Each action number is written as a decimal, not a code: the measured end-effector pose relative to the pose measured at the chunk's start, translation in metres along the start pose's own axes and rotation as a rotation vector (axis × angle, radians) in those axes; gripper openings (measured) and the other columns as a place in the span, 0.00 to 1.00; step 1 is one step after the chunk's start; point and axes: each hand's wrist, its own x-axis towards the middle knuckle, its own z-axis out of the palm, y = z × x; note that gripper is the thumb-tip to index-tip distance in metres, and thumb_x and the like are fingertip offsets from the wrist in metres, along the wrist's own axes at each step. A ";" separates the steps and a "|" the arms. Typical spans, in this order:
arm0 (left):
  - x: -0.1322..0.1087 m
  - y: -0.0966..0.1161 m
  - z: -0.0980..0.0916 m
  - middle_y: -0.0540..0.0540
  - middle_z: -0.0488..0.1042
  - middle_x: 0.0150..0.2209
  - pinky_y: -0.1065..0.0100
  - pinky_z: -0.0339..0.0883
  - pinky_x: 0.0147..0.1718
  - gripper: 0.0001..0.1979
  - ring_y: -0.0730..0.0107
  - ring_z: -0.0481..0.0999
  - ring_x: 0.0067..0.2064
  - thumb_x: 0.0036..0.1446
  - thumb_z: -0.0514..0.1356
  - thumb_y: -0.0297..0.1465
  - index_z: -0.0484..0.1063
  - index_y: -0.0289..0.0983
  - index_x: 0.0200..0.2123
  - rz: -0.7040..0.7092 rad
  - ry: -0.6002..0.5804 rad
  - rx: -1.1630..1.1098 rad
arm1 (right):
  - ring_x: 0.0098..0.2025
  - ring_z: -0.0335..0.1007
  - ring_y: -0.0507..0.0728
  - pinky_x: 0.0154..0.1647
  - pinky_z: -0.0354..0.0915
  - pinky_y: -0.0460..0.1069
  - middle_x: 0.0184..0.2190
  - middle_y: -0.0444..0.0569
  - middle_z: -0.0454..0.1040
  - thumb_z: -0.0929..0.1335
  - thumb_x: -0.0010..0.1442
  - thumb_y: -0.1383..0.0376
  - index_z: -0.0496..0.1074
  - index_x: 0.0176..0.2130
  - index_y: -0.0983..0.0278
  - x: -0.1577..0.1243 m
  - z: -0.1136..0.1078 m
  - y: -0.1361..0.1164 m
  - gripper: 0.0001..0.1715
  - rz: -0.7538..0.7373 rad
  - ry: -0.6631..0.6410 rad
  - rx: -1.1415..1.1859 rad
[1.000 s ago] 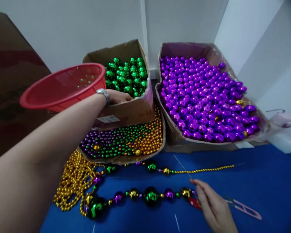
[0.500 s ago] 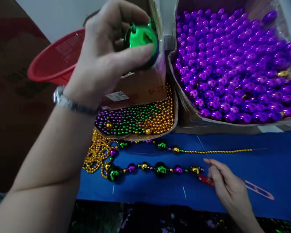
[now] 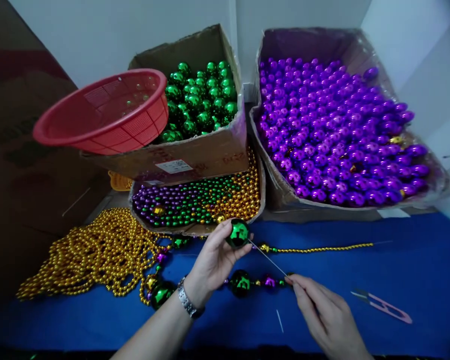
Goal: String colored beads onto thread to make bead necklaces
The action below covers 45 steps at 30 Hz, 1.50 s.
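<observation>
My left hand (image 3: 215, 257), with a metal watch band at the wrist, pinches a large shiny green bead (image 3: 239, 231) between thumb and fingers. A thin straight needle (image 3: 269, 259) is held in the closed fingertips of my right hand (image 3: 324, 307). Its far end meets the bead's right side; whether it has entered the hole I cannot tell. Behind and below the hands, a beaded strand with a big green bead (image 3: 241, 283) and a purple bead (image 3: 269, 282) lies on the blue cloth (image 3: 322, 340). My left hand hides part of that strand.
Green balls fill a cardboard box (image 3: 213, 160), with a red basket (image 3: 135, 131) at its left. Small mixed beads (image 3: 202, 197) sit in front. Purple balls (image 3: 333, 135) fill a box at right. Gold bead strings (image 3: 105, 250) lie left; pink-handled thread snips (image 3: 390, 308) lie right.
My left hand has come down from near the green-ball box to the cloth with the green bead. My right hand has shifted left, bringing the needle to the bead.
</observation>
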 end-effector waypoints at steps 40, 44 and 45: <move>-0.016 -0.017 0.004 0.42 0.71 0.40 0.64 0.69 0.35 0.22 0.65 0.72 0.37 0.50 0.65 0.34 0.69 0.39 0.50 -0.002 -0.230 0.403 | 0.32 0.76 0.55 0.34 0.72 0.47 0.31 0.48 0.77 0.57 0.65 0.68 0.68 0.44 0.62 0.010 0.005 0.002 0.14 -0.089 -0.002 -0.106; -0.017 -0.023 0.004 0.43 0.72 0.38 0.66 0.67 0.37 0.23 0.66 0.72 0.37 0.50 0.65 0.33 0.68 0.38 0.50 0.027 -0.240 0.457 | 0.35 0.76 0.55 0.36 0.71 0.45 0.36 0.49 0.77 0.58 0.65 0.65 0.66 0.46 0.60 0.008 0.012 0.004 0.12 -0.054 -0.032 -0.070; -0.016 -0.024 0.004 0.43 0.72 0.38 0.66 0.67 0.37 0.23 0.66 0.72 0.37 0.50 0.65 0.33 0.68 0.38 0.50 0.014 -0.247 0.452 | 0.36 0.76 0.54 0.36 0.71 0.44 0.36 0.48 0.77 0.58 0.65 0.65 0.65 0.47 0.60 0.008 0.013 0.004 0.12 0.010 -0.070 -0.045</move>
